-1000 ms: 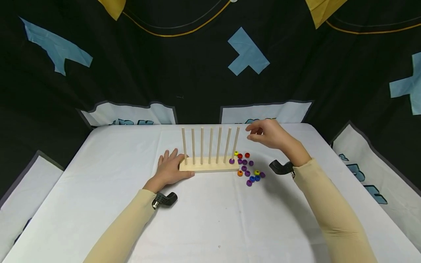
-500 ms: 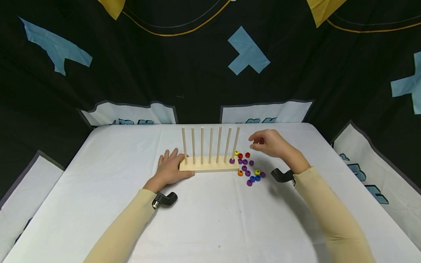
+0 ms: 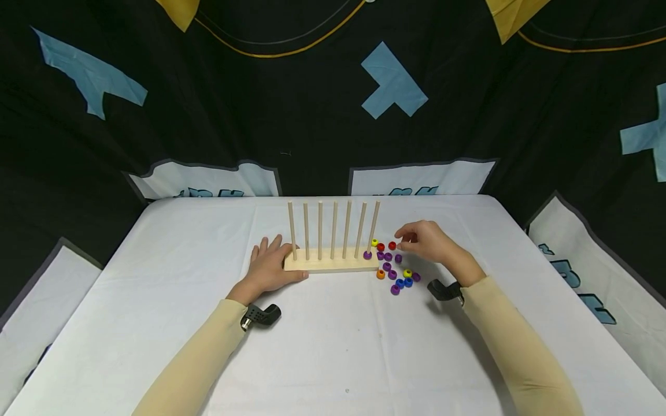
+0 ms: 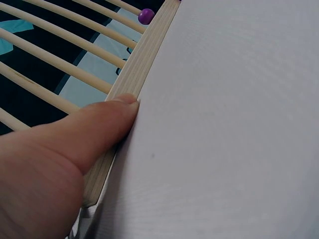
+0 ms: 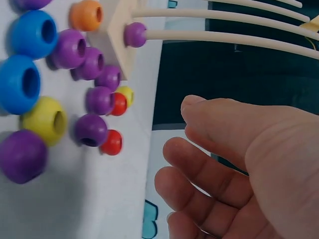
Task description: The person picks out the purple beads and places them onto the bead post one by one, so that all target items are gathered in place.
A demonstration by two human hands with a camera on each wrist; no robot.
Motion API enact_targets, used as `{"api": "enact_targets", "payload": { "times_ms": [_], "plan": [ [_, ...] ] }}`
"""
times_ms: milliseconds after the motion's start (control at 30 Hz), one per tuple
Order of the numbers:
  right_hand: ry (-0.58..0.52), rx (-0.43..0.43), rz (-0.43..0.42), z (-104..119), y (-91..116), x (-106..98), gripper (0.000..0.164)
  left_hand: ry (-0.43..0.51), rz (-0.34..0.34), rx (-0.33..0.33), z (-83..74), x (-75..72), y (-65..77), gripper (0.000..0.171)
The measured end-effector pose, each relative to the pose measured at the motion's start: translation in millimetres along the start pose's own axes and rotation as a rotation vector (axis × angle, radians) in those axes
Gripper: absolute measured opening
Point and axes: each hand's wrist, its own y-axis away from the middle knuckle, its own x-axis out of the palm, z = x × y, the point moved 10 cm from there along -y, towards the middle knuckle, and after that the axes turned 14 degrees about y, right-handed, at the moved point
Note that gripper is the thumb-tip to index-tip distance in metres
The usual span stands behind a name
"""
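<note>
A pale wooden peg rack stands on the white table, with several upright dowels in a row. One purple bead sits at the foot of its right-end dowel. My left hand holds the rack's left end, thumb along the front edge and the other fingers spread on the far side. To the right of the rack, my right hand hovers over the loose beads, fingers loosely bent. Nothing shows between its thumb and fingertips in the right wrist view. An orange bead lies near the rack's end.
Several loose beads lie scattered right of the rack, among them blue, yellow, red and purple. A dark curtain hangs behind the table's far edge. A white cloth covers the tabletop.
My right hand has come down from beside the dowel tops toward the beads, its fingers still loosely bent. My left hand and the peg rack have stayed in place.
</note>
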Motion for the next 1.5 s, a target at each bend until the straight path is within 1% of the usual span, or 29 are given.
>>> {"api": "enact_targets", "payload": {
  "times_ms": [200, 567, 800, 933, 1133, 1200, 1500],
  "plan": [
    [-0.012, -0.005, 0.016, -3.9, 2.2, 10.5, 0.026, -0.008, 0.001, 0.0, -0.3, -0.4, 0.0, 0.077],
    [0.015, -0.011, 0.038, -4.5, 3.0, 22.9, 0.025, -0.007, -0.001, 0.004, -1.2, -0.6, 0.3, 0.076],
    [0.015, 0.03, 0.098, -9.1, 1.4, 34.7, 0.028, -0.007, -0.002, 0.005, -0.9, -1.0, 0.5, 0.076],
    [0.022, 0.035, 0.118, -10.6, 1.5, 39.8, 0.027, -0.007, -0.003, 0.006, -0.6, -0.6, 0.5, 0.076],
    [0.03, 0.021, 0.127, -9.0, 1.9, 43.2, 0.025, 0.002, -0.001, 0.003, -0.7, -0.8, 1.2, 0.076],
    [0.031, 0.032, 0.128, -10.0, 1.3, 44.7, 0.025, 0.002, -0.002, 0.004, -0.7, -0.7, 1.2, 0.076],
    [0.043, 0.021, 0.112, -9.8, 0.7, 46.1, 0.024, -0.006, -0.001, 0.004, 0.5, 0.2, 0.2, 0.075]
  ]
}}
